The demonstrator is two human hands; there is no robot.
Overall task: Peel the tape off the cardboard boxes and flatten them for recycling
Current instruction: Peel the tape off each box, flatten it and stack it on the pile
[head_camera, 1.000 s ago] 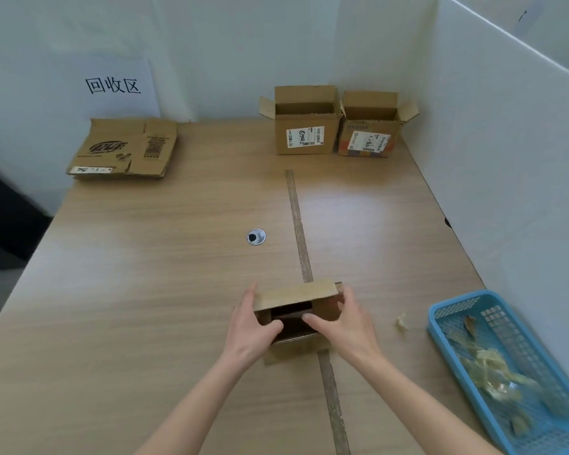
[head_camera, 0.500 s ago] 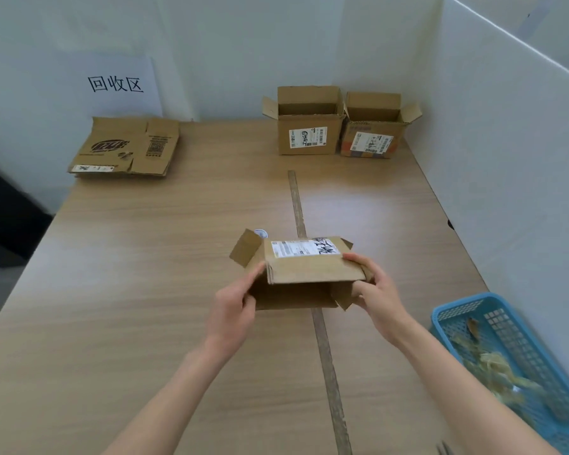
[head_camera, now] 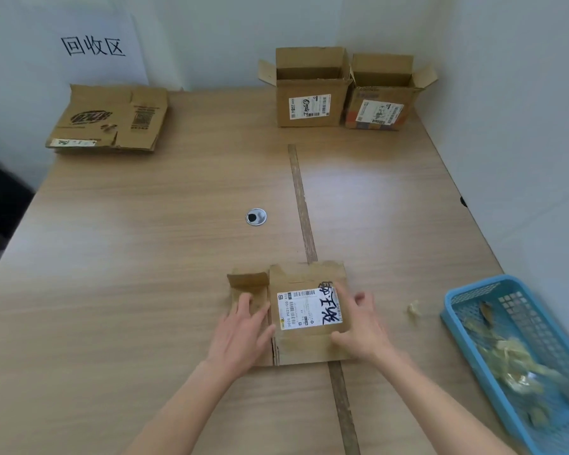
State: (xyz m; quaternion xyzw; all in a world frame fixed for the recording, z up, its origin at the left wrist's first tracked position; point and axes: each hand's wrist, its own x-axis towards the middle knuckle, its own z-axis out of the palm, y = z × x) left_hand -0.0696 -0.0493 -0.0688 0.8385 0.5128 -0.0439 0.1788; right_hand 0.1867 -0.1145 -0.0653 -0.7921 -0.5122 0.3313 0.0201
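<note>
I see the wooden table (head_camera: 145,257), two open boxes (head_camera: 311,93) at its far edge, flattened cardboard (head_camera: 112,118) far left, a blue basket (head_camera: 467,297) near right. My box (head_camera: 309,343) lies flat near-centre; left hand (head_camera: 243,333) and right hand (head_camera: 362,326) press it, fingers extended.

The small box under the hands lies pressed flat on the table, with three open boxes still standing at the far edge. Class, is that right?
Not quite: the head view shows two open boxes standing there, not three. The small box does lie flat under both hands.
</note>
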